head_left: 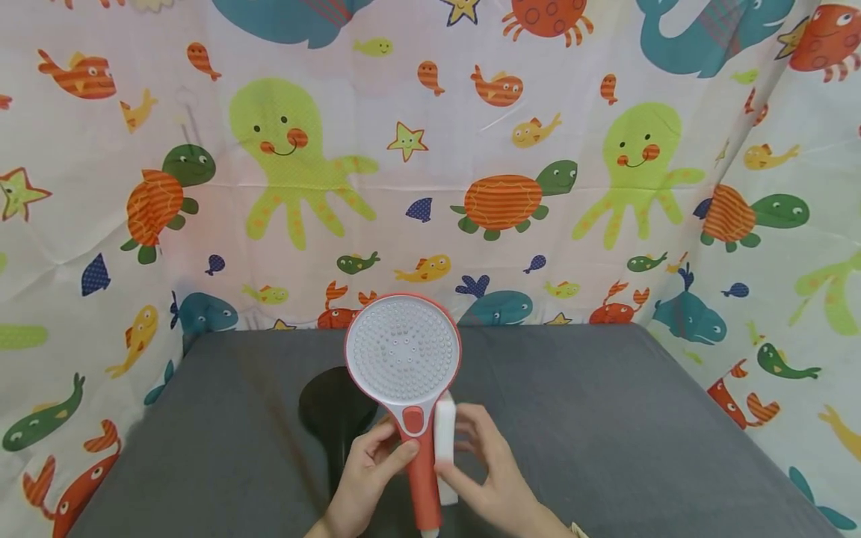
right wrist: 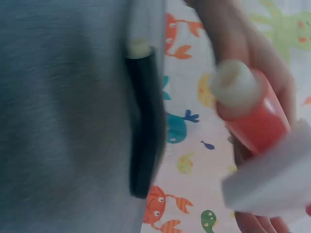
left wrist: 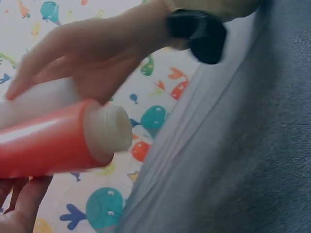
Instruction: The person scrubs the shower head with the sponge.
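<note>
A shower head (head_left: 403, 350) with a red handle and pale nozzle face stands upright before me, face toward the camera. My left hand (head_left: 371, 465) grips its handle, thumb across the front. My right hand (head_left: 489, 472) pinches a white sponge-like block (head_left: 445, 433) along the handle's right side; whether they touch is hard to tell. In the left wrist view, the handle's open threaded end (left wrist: 116, 128) points right. The right wrist view shows the red handle (right wrist: 260, 121) beside the blurred block (right wrist: 272, 179).
A black shower head (head_left: 332, 407) lies on the grey cloth-covered table (head_left: 572, 418), behind and left of the red one. Its dark handle (right wrist: 146, 121) shows in the right wrist view. A curtain (head_left: 403, 209) printed with sea animals encloses the table's back and sides.
</note>
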`<state>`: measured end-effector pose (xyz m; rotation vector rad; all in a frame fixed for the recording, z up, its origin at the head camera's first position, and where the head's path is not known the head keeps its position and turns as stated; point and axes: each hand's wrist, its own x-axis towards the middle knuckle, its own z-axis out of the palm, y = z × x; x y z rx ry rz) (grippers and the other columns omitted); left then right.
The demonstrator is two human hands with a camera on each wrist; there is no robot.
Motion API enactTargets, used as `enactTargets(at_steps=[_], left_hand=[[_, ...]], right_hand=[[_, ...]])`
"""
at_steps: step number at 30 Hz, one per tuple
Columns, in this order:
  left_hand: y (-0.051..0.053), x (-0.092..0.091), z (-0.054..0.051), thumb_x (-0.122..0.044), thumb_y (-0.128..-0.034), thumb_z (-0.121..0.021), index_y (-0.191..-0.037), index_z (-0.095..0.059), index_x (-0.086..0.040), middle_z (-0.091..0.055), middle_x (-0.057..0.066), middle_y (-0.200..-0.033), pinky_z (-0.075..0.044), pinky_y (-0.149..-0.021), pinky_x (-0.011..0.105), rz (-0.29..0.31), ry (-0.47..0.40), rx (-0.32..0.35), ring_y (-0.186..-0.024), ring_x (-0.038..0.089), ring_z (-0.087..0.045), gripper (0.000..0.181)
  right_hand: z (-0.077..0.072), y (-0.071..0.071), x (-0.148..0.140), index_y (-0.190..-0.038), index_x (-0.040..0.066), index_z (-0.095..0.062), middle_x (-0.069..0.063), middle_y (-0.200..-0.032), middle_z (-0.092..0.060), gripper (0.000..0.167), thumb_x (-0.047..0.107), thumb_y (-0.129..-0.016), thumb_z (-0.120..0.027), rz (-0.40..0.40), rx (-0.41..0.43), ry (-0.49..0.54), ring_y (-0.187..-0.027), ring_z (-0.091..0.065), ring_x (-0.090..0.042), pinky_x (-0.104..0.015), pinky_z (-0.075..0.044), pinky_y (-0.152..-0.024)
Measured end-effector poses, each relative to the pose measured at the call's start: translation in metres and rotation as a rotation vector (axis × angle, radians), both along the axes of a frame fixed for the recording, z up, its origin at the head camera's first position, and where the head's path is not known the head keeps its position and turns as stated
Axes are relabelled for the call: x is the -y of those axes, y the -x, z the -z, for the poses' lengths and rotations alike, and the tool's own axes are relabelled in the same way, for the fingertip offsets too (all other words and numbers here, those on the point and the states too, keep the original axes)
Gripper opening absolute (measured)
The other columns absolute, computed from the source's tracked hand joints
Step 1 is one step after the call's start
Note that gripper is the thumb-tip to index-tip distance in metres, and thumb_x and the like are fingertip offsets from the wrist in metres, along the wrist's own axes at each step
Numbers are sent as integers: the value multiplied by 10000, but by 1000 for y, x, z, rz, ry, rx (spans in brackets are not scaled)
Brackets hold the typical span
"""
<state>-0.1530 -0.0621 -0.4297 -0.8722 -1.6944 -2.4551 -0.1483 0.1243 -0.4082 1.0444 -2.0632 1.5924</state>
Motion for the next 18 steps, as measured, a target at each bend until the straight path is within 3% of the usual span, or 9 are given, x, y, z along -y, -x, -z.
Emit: enactTargets(at_steps=[4,6,9,13,18], left_hand=[[2,8,-7,39,-903,-537,-1174,-582,65,-529,177,-1176,-471,-878,310,-91,29,-13,-1090,204,-491,276],[3,10,-9,35,-895,-553,-1160,-599,49,-538,191,-1152,-442,-909,304,-128,45,-23,-1095,210,-482,269],[3,9,-9,38,-898,-546,-1172,-591,52,-533,194,-1177,-441,-915,308,-118,38,-27,-1119,221,-468,278],[1,4,-7,52,-908,-520,-1185,-576,61,-509,209,-1225,-453,-909,316,-48,13,-42,-1146,221,-456,284],[-1,2,-7,79,-906,-500,-1157,-566,103,-533,168,-1180,-516,-803,335,21,-19,-45,-1076,209,-514,261]], right_hand=[[3,-10,-2,-1275,116,-423,-33,-1180,-441,524,97,-827,-694,-69,-2,-171,-1033,-498,-166,-318,-538,-689],[-5,-16,-1,-1251,134,-433,-5,-1160,-441,501,120,-826,-699,-75,12,-204,-1020,-486,-144,-299,-536,-683],[-19,-16,3,-1237,35,-426,-71,-1147,-447,511,28,-804,-697,-87,-55,-141,-1007,-522,-176,-313,-539,-680],[-27,-4,6,-1244,-69,-376,-153,-1165,-441,580,-118,-753,-679,-2,-127,19,-1014,-559,-207,-331,-536,-723],[-28,13,4,-1302,-61,-316,-166,-1234,-426,675,-178,-731,-655,112,-132,119,-1052,-550,-205,-318,-515,-802]])
